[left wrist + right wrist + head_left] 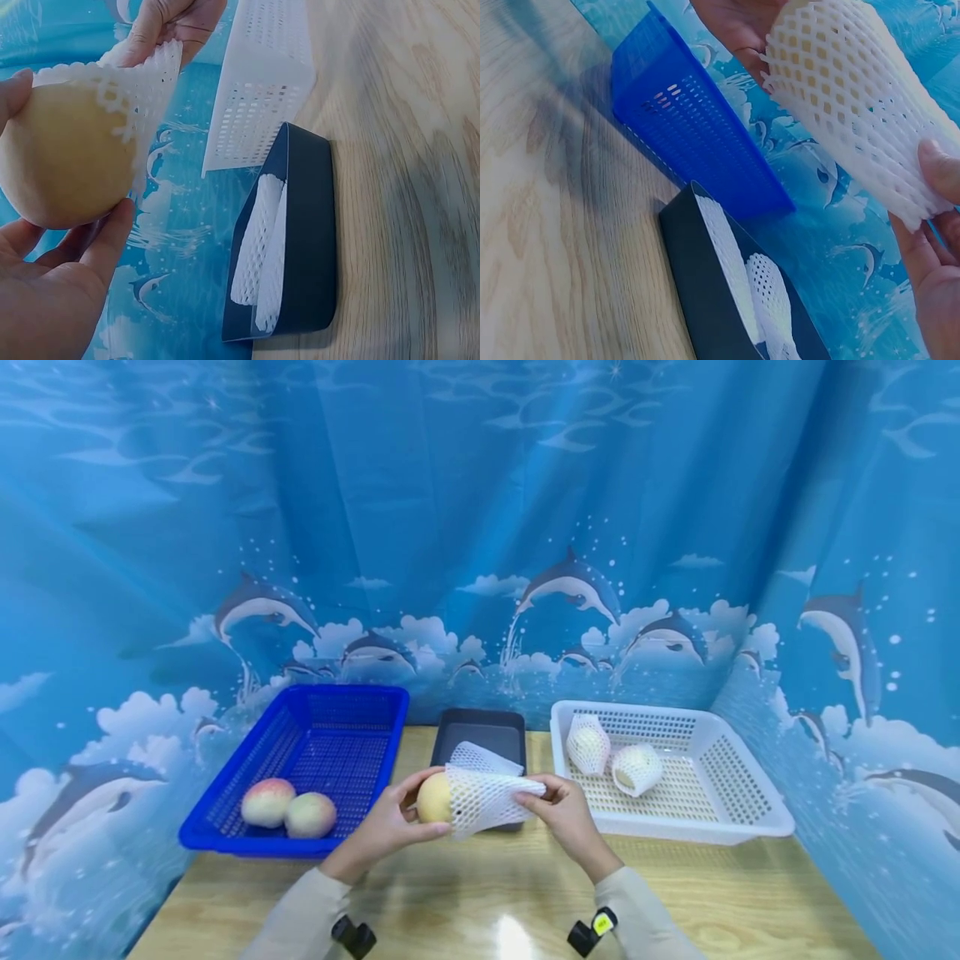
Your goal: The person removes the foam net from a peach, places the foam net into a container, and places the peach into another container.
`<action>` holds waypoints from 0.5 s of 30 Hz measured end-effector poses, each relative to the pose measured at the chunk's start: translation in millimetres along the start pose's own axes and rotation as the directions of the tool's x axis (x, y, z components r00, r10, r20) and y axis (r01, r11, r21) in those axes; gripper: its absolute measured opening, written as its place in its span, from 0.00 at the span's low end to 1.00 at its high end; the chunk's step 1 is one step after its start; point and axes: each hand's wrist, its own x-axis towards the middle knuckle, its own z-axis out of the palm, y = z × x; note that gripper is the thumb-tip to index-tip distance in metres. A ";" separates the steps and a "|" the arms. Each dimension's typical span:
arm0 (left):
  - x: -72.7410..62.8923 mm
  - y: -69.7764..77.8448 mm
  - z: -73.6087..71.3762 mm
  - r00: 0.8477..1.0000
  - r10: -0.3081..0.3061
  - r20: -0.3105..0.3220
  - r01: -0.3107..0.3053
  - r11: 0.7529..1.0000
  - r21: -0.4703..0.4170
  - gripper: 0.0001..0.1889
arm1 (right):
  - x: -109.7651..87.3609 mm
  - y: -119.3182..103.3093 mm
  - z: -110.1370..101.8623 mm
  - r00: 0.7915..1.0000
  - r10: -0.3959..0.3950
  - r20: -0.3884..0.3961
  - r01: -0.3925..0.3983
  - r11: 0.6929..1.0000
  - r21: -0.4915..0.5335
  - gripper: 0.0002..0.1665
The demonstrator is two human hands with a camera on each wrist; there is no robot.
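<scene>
In my left hand point(397, 818) I grip a yellowish peach point(67, 157), fingers and thumb curled round it. A white foam net sleeve point(855, 112) covers the peach's right part and stretches off to the right. Its narrow far end is pinched between thumb and fingers of my right hand point(564, 814). Both hands are raised in front of a dark grey tray point(480, 724), which holds more white foam net sleeves point(259, 240). The left wrist view shows the peach's left side bare.
On the left, a blue basket point(292, 760) contains two bare peaches point(311, 815). A white basket point(738, 777) at right holds two peaches in foam nets point(637, 768). All stand on a wooden table point(480, 893) before a dolphin-print curtain point(465, 527).
</scene>
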 end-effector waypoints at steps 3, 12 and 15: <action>-1.0 -0.3 -2.2 1.000 0.016 0.012 -0.016 1.000 -0.004 0.39 | 0.5 0.1 -2.2 1.000 0.014 -0.027 -0.015 1.000 -0.018 0.15; -2.7 0.6 -10.8 1.000 -0.013 -0.007 0.013 1.000 0.007 0.40 | 2.6 -0.7 -7.3 0.996 -0.007 -0.090 0.004 0.999 -0.035 0.14; -3.7 0.3 -15.1 1.000 -0.020 -0.024 0.020 1.000 0.020 0.40 | 4.7 0.8 -8.7 0.992 -0.004 -0.124 -0.004 0.998 -0.063 0.14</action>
